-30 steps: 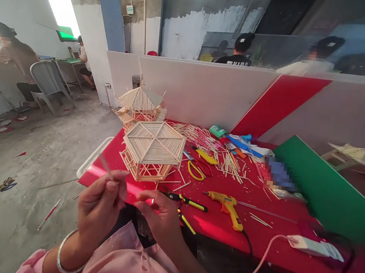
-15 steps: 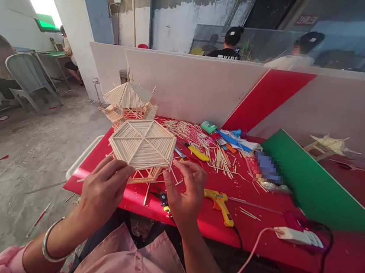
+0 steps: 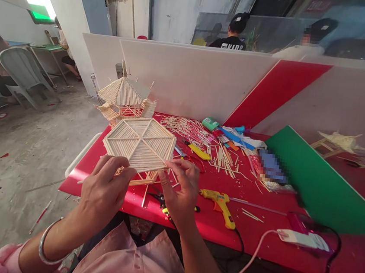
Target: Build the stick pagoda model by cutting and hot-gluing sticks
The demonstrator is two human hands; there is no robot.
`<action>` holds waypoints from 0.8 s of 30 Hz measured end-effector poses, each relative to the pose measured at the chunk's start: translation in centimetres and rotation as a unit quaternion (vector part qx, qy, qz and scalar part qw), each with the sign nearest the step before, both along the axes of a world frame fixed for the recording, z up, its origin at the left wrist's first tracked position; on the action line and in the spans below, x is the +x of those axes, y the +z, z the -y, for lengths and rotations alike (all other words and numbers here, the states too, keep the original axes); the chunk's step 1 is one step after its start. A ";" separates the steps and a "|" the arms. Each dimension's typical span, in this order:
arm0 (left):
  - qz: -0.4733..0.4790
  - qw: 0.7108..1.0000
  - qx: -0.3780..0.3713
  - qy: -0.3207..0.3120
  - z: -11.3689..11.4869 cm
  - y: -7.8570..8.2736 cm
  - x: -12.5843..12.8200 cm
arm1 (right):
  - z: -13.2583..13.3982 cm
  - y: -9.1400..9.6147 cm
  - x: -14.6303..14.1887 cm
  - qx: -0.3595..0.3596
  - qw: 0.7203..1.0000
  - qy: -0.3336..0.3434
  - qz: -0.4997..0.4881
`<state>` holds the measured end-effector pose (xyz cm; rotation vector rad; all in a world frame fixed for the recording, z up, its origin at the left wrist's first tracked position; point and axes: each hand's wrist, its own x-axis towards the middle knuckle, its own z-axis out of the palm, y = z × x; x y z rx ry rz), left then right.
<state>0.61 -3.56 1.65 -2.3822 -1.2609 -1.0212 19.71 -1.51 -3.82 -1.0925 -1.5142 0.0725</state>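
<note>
In the head view, both hands grip a flat hexagonal panel of pale wooden sticks point(image 3: 139, 143), held tilted just above the near edge of the red worktop point(image 3: 257, 231). The left hand point(image 3: 105, 187) closes on the panel's near-left edge, with the thumb on top and the fingers curled under. The right hand point(image 3: 179, 192) pinches its near-right corner between thumb and fingertips.

Directly below the panel, between the two hands, an open stick frame point(image 3: 142, 179) stands on the worktop, partly hidden by the panel. Beyond the left hand stands a taller stick pavilion with a peaked roof point(image 3: 124, 95).

All six wedges of the panel look fully filled, so the panel itself seems finished. It is not seated on the frame, and I cannot tell whether any glue joins them. Loose pale sticks point(image 3: 189, 130) lie scattered beyond the right hand, so material remains.

A yellow glue gun point(image 3: 221, 201) lies just right of the right hand, and yellow-handled cutters point(image 3: 162, 201) show beneath that hand. A white power strip point(image 3: 302, 239) and a green board point(image 3: 315, 181) lie well off to the right.
</note>
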 end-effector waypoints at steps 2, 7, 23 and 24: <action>-0.004 1.000 -0.002 0.000 -0.1 0.0 0.0 | -0.1 0.0 0.1 -0.002 1.000 0.003 0.000; -0.006 1.000 -0.004 -0.002 -0.2 0.0 -0.1 | -0.3 0.0 0.3 -0.007 1.000 0.010 0.001; 0.020 1.000 -0.003 -0.006 0.1 0.2 -2.6 | -1.0 -0.2 0.8 -0.006 0.999 0.037 -0.002; 0.019 1.000 -0.004 -0.009 0.2 0.3 -2.8 | -1.0 -0.3 0.8 -0.007 0.999 0.038 -0.003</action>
